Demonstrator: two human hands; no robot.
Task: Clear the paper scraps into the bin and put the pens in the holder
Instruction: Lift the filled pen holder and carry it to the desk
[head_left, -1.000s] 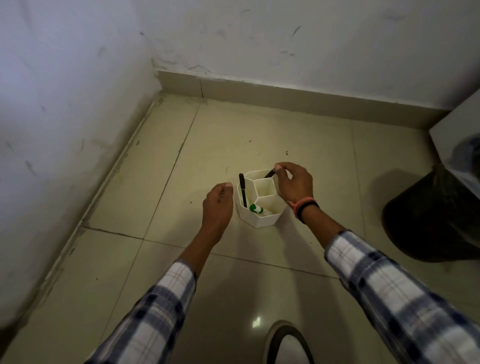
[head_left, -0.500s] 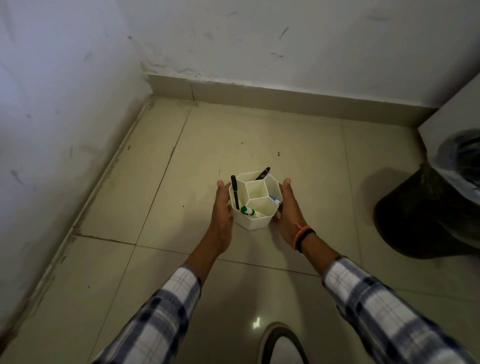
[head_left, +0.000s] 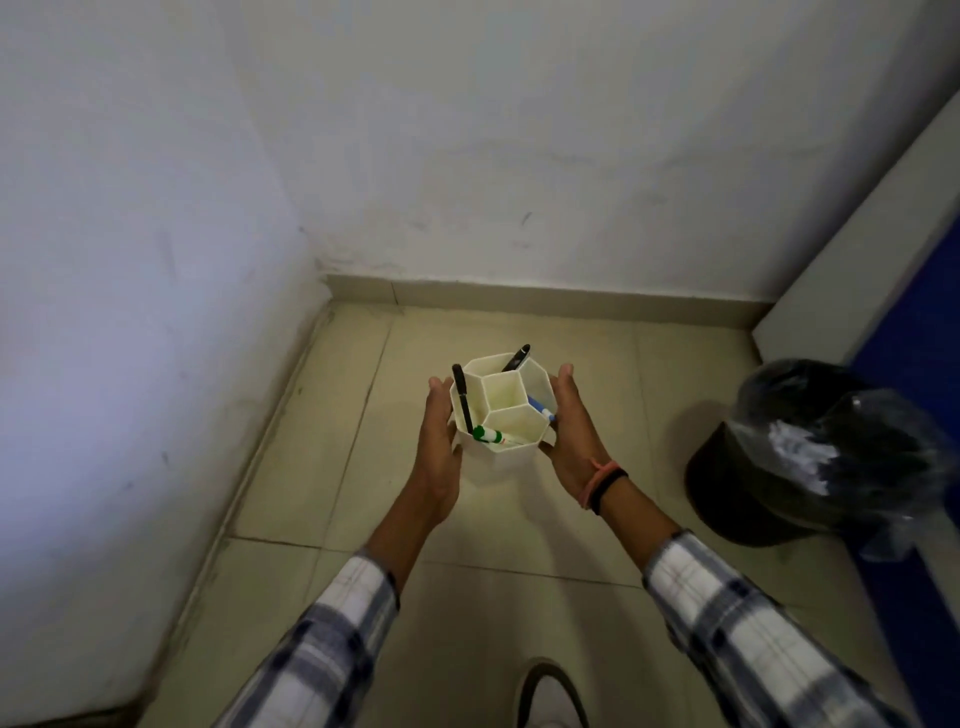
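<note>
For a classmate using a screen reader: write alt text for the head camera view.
Two hands, left hand and right hand, clasp a white honeycomb pen holder holding four pens, above a tiled floor in a room corner. A black-lined bin with white paper scraps stands to the right.

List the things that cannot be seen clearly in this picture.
- Head view: the holder base is hidden by the left hand and right hand, so contact with the floor is unclear.
- Pen bodies: holder walls cover them.
- Bin contents: a dark wrinkled liner hides most.
- The shoe is cut off by the bottom edge.
</note>
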